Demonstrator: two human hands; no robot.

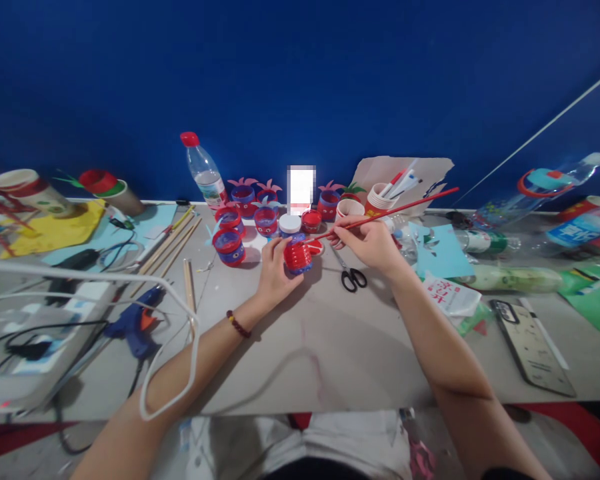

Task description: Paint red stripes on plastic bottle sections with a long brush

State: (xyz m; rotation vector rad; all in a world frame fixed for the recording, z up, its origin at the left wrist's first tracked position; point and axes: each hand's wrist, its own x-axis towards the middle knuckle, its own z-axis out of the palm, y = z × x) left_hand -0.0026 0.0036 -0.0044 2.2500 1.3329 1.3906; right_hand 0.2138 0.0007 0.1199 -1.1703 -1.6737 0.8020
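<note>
My left hand (pixel 276 270) grips a small red and blue painted cup (pixel 298 257), tilted so that its red side shows. In my right hand (pixel 365 239) is a long red paintbrush (pixel 414 204), its tip end close to the cup; I cannot tell if it touches. Just beyond the cup stand a white-lidded jar (pixel 289 225) and a small pot of red paint (pixel 311 220). A red-rimmed round lid (pixel 316 247) lies between my hands. Black-handled scissors (pixel 354 279) rest below my right hand.
Several painted cups with eyes (pixel 229 248) stand behind my left hand, near a clear bottle (pixel 206 175). At left are a blue glue gun (pixel 139 323), a power strip (pixel 55 340) and a looping white cable (pixel 196 347). A phone (pixel 530 347) and plastic bottles (pixel 490 241) lie right.
</note>
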